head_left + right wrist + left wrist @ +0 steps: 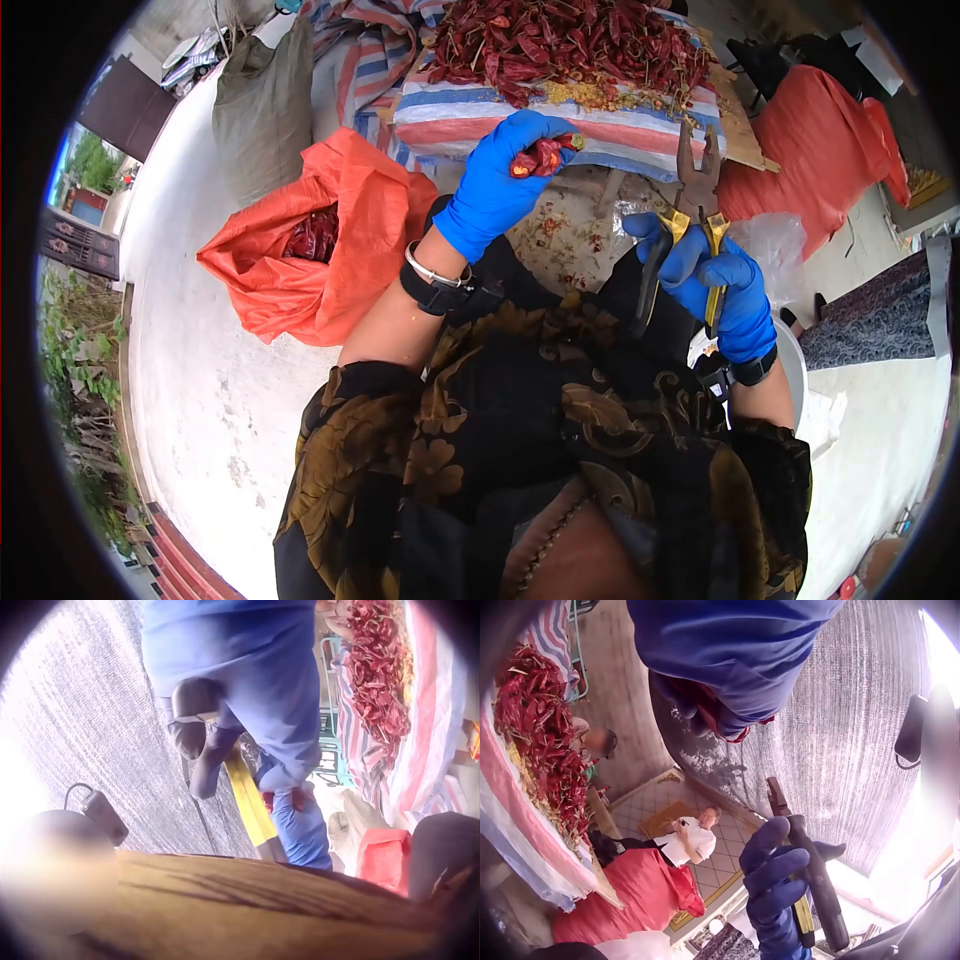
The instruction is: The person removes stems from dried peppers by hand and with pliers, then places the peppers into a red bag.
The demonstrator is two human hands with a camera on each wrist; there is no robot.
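Blue gloves cover both hands. In the head view the left hand (508, 180) grips several red dried chilies (543, 158), their ends showing beside the thumb. To its right, the right hand (725, 290) holds pliers (698, 178) with yellow and black handles, jaws pointing away from the body and parted. In the left wrist view the pliers (815, 877) stand in the right hand (774, 889), below the left hand (727, 660). The right wrist view has a yellow handle (251, 799) under the right hand (240, 690), with the left hand (302, 832) beyond.
A heap of dried chilies (570, 50) lies on a striped sheet (450, 118) at the front. An open orange sack (370, 200) with chilies stands left, a grey-green sack (262, 115) behind it. Another red sack (815, 150) is at right. A person in white (697, 841) appears beyond.
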